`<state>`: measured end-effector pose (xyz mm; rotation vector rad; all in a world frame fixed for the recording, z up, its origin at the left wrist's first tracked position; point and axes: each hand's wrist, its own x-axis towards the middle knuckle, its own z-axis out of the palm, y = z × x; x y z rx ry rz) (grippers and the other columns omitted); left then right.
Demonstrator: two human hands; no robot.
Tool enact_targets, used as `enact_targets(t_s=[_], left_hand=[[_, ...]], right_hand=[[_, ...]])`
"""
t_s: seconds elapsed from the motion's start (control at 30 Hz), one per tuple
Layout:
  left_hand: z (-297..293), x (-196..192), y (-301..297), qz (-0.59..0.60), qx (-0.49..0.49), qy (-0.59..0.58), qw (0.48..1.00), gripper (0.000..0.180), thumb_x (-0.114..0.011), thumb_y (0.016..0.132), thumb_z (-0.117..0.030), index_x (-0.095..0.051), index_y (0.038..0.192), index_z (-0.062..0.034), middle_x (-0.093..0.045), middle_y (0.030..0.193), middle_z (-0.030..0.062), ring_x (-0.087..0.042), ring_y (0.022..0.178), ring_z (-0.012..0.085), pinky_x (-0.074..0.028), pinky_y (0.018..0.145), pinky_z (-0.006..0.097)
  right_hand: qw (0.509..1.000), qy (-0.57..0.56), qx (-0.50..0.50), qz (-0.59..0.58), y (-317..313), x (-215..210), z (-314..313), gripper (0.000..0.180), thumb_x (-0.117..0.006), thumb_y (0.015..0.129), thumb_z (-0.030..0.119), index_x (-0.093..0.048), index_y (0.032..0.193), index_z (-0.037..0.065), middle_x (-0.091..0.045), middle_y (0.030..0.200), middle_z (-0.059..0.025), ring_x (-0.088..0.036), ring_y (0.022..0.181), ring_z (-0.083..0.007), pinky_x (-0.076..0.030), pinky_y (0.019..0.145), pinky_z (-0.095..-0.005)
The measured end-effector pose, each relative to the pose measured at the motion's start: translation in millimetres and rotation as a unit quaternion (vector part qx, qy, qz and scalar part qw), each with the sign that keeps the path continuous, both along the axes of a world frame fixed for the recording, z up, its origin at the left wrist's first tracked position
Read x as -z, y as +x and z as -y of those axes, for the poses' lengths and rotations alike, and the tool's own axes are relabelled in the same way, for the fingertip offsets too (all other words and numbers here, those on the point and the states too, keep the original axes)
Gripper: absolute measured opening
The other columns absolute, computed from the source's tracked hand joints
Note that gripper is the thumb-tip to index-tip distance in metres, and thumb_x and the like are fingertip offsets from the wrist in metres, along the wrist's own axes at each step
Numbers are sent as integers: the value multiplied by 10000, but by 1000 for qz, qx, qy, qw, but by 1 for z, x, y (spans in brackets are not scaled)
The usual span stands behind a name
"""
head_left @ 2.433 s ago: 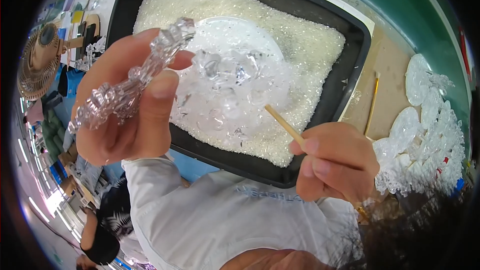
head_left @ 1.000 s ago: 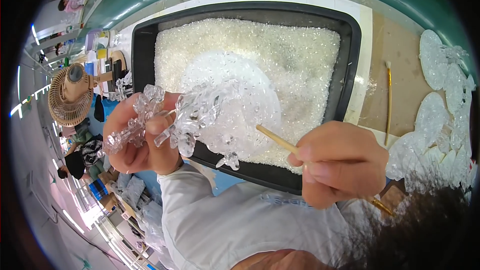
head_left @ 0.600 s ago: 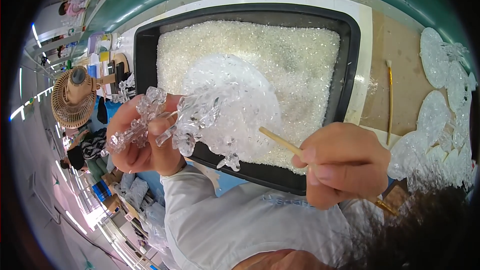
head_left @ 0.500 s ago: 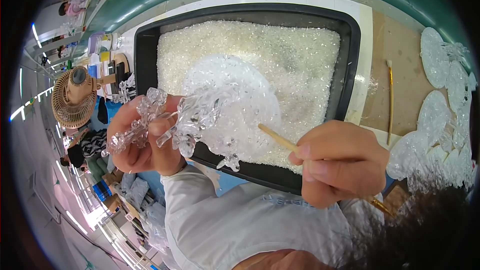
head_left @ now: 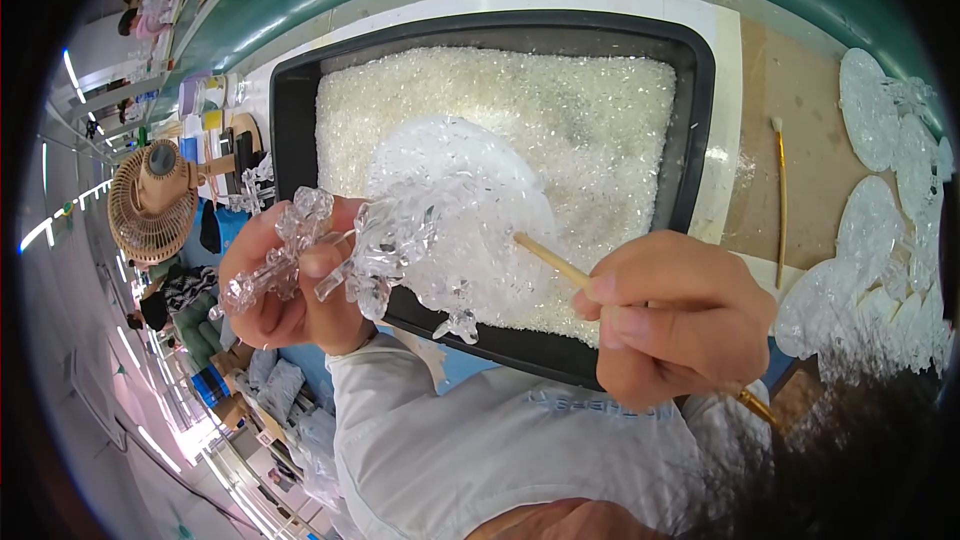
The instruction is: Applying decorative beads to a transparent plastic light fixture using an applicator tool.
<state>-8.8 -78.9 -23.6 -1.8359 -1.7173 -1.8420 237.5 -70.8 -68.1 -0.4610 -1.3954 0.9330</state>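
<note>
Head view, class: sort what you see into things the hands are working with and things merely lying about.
In use: clear crystal ornament in left hand; wooden-handled brush in right hand; black tray of clear granules.

Lying about: spare brush; round clear discs; fan.

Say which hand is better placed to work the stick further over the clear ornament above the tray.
Right, probably. The right hand already pinches the wooden stick, whose tip meets the clear ornament. The left hand is fully taken up gripping that ornament's stem over the black tray.
</note>
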Motion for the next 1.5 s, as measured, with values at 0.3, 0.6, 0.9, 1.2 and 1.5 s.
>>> enact_targets(t_s=[0.3,0.6,0.9,1.2,1.5], left_hand=[[-1,-2,3,31,36,-20,999,474,-850,803,-283,-628,1092,20,-714,789,138,-668,647,148,-549,620,250],[0,2,-7,19,74,-8,997,468,-835,820,-274,-611,1106,21,-710,779,168,-681,650,176,-555,602,261],[19,-6,-20,-41,4,-126,991,375,-590,745,-167,-508,1060,20,-647,1078,177,-667,882,223,-540,847,362],[8,0,-2,26,6,-61,998,553,-823,819,-386,-585,1072,43,-686,685,145,-607,542,120,-481,520,223],[-4,6,2,-67,-52,27,996,516,-803,839,-391,-552,1074,-6,-695,733,118,-654,592,148,-521,601,237]], right_hand=[[999,2,35,-26,-5,1,2,315,-600,714,-157,-584,982,9,-634,909,-219,-651,575,-232,-574,486,-302],[1000,2,8,-3,2,-3,0,310,-617,728,-139,-581,994,15,-634,892,-203,-659,575,-237,-570,489,-310],[1000,21,-5,-19,2,1,1,318,-642,711,-127,-586,993,8,-647,903,-195,-667,585,-242,-560,493,-306],[998,41,28,-37,-1,4,-1,249,-680,713,-83,-603,933,3,-671,827,-165,-661,568,-237,-544,476,-302],[998,51,2,-30,1,3,-1,256,-691,689,-90,-609,916,-4,-671,834,-174,-666,580,-243,-545,475,-306]])
